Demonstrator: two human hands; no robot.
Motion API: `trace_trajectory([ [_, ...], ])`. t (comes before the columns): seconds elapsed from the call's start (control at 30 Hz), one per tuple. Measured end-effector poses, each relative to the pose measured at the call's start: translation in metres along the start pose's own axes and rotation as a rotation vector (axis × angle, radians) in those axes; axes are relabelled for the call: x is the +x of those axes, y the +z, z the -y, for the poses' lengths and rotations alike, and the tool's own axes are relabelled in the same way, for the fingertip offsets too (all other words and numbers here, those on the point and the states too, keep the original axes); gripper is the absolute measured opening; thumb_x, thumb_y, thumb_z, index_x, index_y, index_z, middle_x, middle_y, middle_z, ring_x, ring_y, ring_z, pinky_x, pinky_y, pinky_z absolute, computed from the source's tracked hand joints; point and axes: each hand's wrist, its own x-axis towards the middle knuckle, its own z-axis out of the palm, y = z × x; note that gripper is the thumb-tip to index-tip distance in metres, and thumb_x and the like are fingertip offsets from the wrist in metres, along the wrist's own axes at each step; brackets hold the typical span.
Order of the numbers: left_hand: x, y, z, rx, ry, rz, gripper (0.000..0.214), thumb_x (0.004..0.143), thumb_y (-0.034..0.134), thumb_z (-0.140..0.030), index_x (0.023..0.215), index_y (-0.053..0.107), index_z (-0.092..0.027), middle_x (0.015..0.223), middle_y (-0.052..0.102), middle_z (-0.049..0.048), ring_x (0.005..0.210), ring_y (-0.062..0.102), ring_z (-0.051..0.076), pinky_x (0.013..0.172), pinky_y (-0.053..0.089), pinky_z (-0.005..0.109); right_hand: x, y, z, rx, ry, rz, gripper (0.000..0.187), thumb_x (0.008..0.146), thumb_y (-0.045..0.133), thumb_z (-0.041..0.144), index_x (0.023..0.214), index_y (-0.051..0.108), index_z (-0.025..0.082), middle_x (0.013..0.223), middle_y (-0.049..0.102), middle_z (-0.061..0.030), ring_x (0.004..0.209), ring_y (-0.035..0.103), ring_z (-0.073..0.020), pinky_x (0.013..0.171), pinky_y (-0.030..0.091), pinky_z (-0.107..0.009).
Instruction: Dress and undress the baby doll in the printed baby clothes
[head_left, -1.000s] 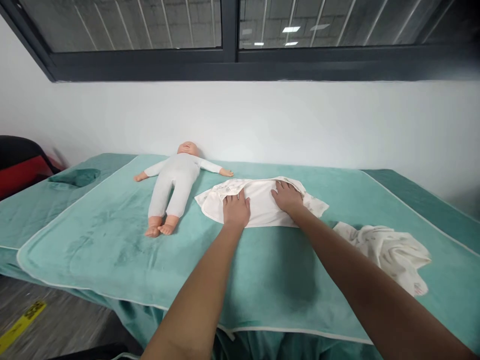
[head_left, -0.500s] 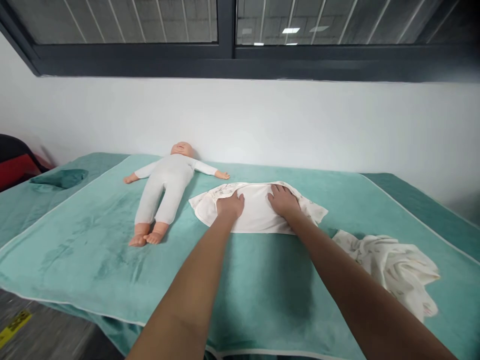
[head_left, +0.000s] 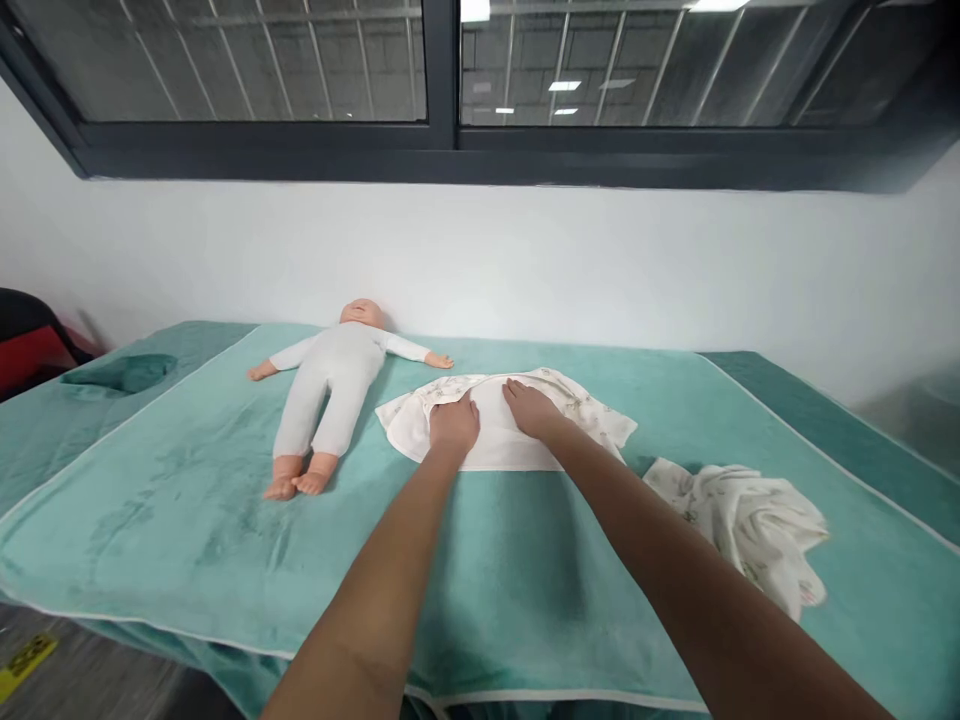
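Observation:
A white printed cloth garment (head_left: 499, 445) lies spread on the green cover, its plain inner side facing up in the middle and its patterned edges turned over around it. My left hand (head_left: 454, 424) rests on its left part, thumb apart, fingertips tucked out of sight at the turned edge. On the plain middle lies my right hand (head_left: 531, 408), open, with its fingers stretched flat toward the far edge. To the left, a baby doll (head_left: 334, 370) in a white suit lies on its back with arms spread.
A crumpled white printed cloth (head_left: 757, 530) lies right of my right forearm. The green cover (head_left: 187, 520) spreads over the bed up to a white wall (head_left: 525, 260) under a dark window frame (head_left: 300, 150). A red and black object (head_left: 34, 350) stands at the far left.
My right hand has slid left across the garment, closer to my left hand, and the patterned right edge shows more. The view has tilted up slightly. The doll stays in place.

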Motion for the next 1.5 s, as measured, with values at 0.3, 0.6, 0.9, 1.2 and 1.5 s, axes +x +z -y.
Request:
trace_trajectory([
  [0.3,-0.050,-0.002,0.028,-0.101,0.304,-0.064,0.039,0.098,0.038,-0.024,0.130,0.060,-0.016,0.143,0.056,0.0077,0.135,0.047,0.020,0.118,0.031,0.040,-0.063,-0.006,0.015,0.093,0.071,0.004,0.055,0.103,0.026,0.037,0.152,0.035,0.016,0.160,0.030,-0.0088,0.148,0.027,-0.0223,0.119,0.027,-0.043],
  [0.6,-0.110,-0.023,0.047,-0.221,0.449,-0.119,0.042,0.087,0.048,-0.010,0.125,0.063,-0.019,0.137,0.059,0.0071,0.128,0.052,0.022,0.112,0.041,0.042,-0.149,-0.025,0.021,0.267,0.003,-0.038,0.069,0.096,0.036,0.063,0.150,0.038,0.021,0.159,0.032,-0.0097,0.148,0.028,-0.0250,0.119,0.023,-0.047],
  [0.9,-0.125,-0.022,0.049,-0.149,0.244,-0.261,0.038,0.081,0.045,0.001,0.103,0.068,-0.020,0.109,0.068,0.0062,0.102,0.060,0.022,0.089,0.049,0.037,-0.175,-0.030,0.017,0.359,0.033,-0.259,0.020,0.098,0.050,0.035,0.097,0.065,0.022,0.108,0.067,-0.0061,0.104,0.056,-0.0225,0.093,0.043,-0.037],
  [1.2,-0.118,-0.028,0.038,0.066,0.148,-0.226,0.015,0.088,0.051,-0.015,0.080,0.062,-0.021,0.091,0.064,0.0043,0.090,0.055,0.023,0.075,0.039,0.036,-0.176,-0.027,0.028,0.189,0.097,-0.250,0.023,0.102,0.040,0.026,0.092,0.059,0.018,0.095,0.065,-0.0084,0.094,0.055,-0.0226,0.084,0.039,-0.034],
  [1.5,-0.123,-0.031,0.034,0.120,0.082,-0.217,0.020,0.091,0.045,-0.015,0.077,0.059,-0.019,0.087,0.065,0.0077,0.090,0.058,0.025,0.077,0.035,0.039,-0.180,-0.034,0.035,0.170,0.099,-0.232,0.028,0.102,0.039,0.032,0.088,0.059,0.020,0.090,0.063,-0.0066,0.088,0.057,-0.0211,0.079,0.039,-0.033],
])
